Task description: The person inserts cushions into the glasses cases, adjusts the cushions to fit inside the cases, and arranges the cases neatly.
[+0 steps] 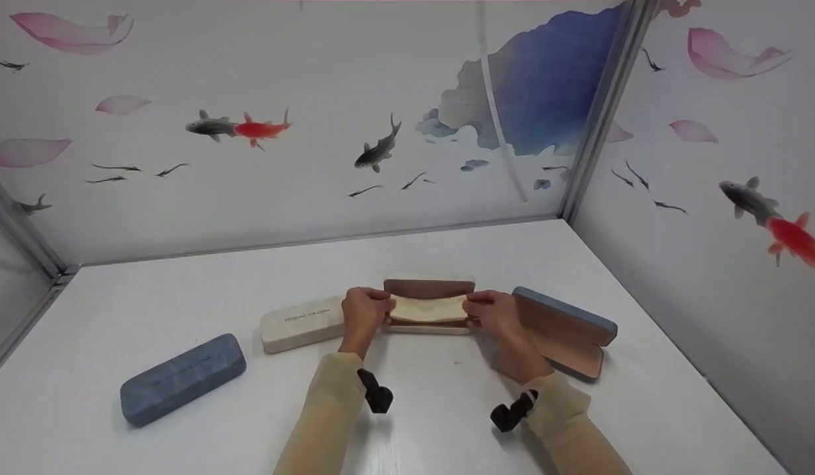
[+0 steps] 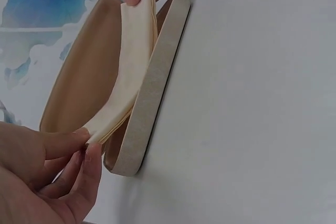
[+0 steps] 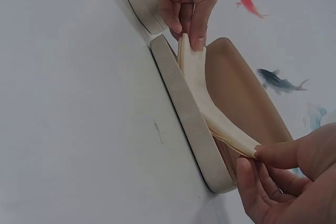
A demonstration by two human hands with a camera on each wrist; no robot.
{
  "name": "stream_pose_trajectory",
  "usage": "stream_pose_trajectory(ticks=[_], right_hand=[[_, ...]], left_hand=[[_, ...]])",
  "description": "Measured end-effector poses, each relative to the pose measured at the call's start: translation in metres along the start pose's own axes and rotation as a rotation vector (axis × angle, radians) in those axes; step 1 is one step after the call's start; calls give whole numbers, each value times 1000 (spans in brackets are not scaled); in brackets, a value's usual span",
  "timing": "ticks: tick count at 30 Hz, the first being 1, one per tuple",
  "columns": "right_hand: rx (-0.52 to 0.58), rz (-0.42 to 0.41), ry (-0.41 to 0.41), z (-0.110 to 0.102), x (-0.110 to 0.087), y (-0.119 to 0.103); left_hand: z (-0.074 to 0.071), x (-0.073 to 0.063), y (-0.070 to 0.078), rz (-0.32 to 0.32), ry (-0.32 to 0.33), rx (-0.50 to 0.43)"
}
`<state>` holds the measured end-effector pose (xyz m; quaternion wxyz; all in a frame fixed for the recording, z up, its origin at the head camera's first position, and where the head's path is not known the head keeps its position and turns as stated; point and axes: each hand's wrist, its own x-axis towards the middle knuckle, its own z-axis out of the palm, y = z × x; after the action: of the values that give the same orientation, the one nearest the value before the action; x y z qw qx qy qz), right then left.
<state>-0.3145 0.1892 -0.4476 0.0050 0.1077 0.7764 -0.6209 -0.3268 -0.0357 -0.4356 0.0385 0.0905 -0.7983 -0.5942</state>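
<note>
A folded cream cloth (image 1: 428, 308) stretches between both hands, sagging a little in its middle. My left hand (image 1: 365, 315) pinches its left end between thumb and fingers, and my right hand (image 1: 496, 315) pinches the right end. Under and behind the cloth stands an open cream glasses case (image 1: 429, 329) with a brown lining, its lid raised at the back. In the left wrist view the cloth's folded layers (image 2: 134, 59) lie along the case's front wall (image 2: 152, 98). The right wrist view shows the cloth (image 3: 210, 108) dipping into the case opening.
A closed cream case (image 1: 305, 324) with printed lettering lies left of the open one, partly behind my left hand. Further left is a closed blue case (image 1: 183, 379). An open blue case (image 1: 569, 333) with brown lining stands right, beside my right forearm. Printed walls border the white table (image 1: 440, 409).
</note>
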Motion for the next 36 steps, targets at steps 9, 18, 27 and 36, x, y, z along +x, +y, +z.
stream_pose_trajectory(ticks=[9,18,27,36], right_hand=[[-30,-12,21,1,-1,4],[-18,-35,17,3,0,6],[-4,11,6,3,-2,5],[-45,-14,7,0,-2,6]], left_hand=[[4,3,-1,-2,15,34],[6,4,-4,9,4,52],[5,2,-6,27,24,75],[5,5,-7,17,23,71]])
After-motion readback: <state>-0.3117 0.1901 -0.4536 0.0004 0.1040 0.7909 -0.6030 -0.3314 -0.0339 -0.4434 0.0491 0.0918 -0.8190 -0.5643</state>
